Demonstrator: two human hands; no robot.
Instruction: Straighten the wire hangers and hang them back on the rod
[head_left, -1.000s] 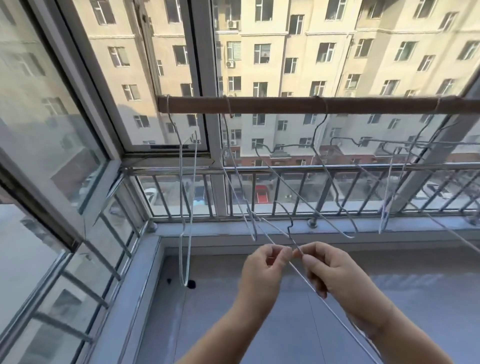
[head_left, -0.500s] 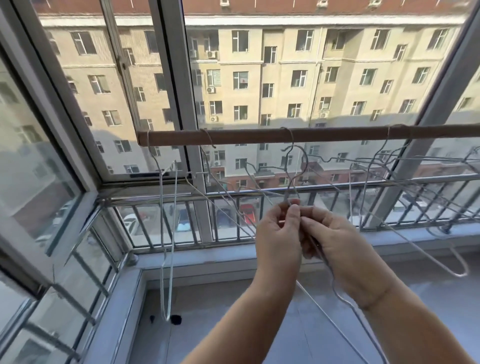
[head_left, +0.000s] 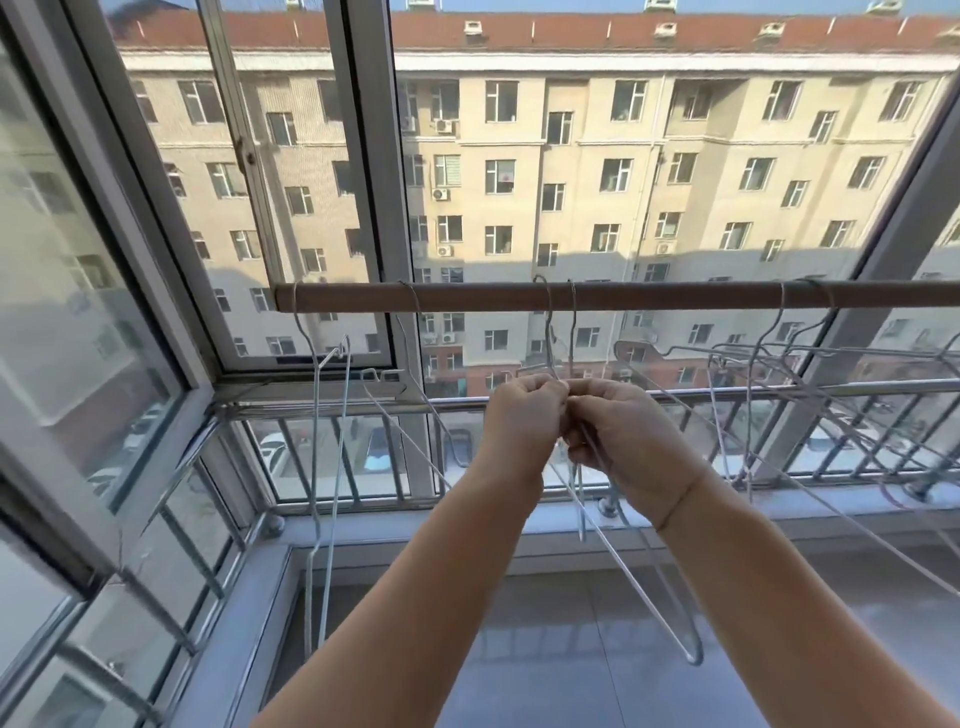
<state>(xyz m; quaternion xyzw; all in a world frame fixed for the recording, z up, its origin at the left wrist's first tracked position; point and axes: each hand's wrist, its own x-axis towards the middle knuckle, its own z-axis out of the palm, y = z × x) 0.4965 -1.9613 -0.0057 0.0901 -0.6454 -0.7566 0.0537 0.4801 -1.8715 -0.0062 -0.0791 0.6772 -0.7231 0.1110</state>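
The left hand (head_left: 524, 421) and right hand (head_left: 623, 434) both pinch the neck of 1 wire hanger (head_left: 639, 579) just below the rod (head_left: 649, 296). Other bent hangers (head_left: 336, 467) hang along it

You've got 1 cam, head-worn, wide-angle. It looks fwd & a bit down from your head, close on your left hand (head_left: 524, 421) and right hand (head_left: 623, 431) mid-frame, rod (head_left: 649, 296) just beyond, window (head_left: 374, 208) behind, floor (head_left: 571, 649) at btm.
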